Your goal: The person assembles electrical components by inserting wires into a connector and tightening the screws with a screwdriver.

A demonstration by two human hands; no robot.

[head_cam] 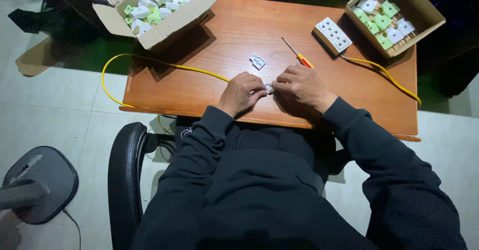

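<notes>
Your left hand [241, 93] and right hand [303, 87] pinch a small white plastic plug part [269, 87] between closed fingertips at the near middle of the brown wooden table [219, 40]; its axis is too hidden to tell. A yellow cable [149, 60] runs left from your left hand. Just beyond lie a red-handled screwdriver [298, 54] pointing far-left and a loose white plug cover [258, 61].

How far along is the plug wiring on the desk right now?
Looks done: the yellow cable is already attached to the white socket strip. A loose white plug cover lies off. In hand: left hand and right hand pinch a small white plug part at the cable's other end. Left: the cover is not yet on; the screwdriver lies untouched.
</notes>
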